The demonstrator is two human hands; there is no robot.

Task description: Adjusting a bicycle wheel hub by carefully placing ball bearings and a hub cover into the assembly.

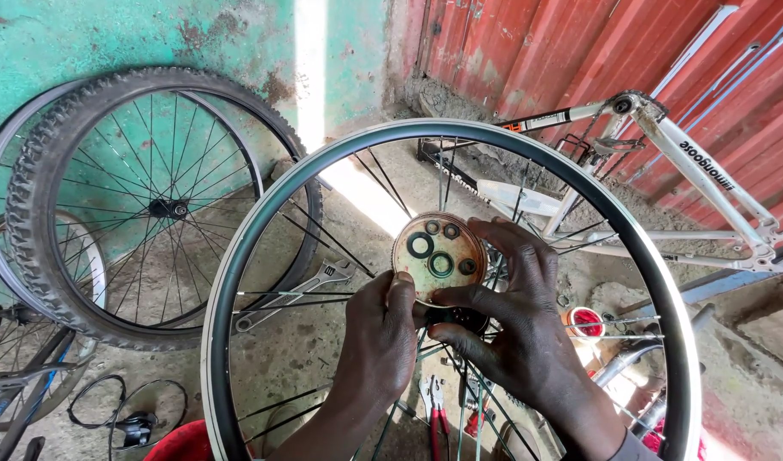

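Note:
A bare bicycle wheel rim (263, 205) with thin spokes stands upright in front of me. Both my hands are at its hub. My right hand (524, 320) holds a round rusty lid (456, 243) by its edge, just above the hub; several small rings and washers lie in it. My left hand (381, 335) grips the lid's lower left edge with the thumb on the rim of the lid. The hub itself is mostly hidden behind my fingers.
A tyred wheel (41, 213) and other rims lean on the green wall at left. An adjustable wrench (299, 292) and red-handled pliers (437, 414) lie on the ground. A white bicycle frame (707, 171) rests against the red corrugated wall. A small red pot (586, 322) sits at right.

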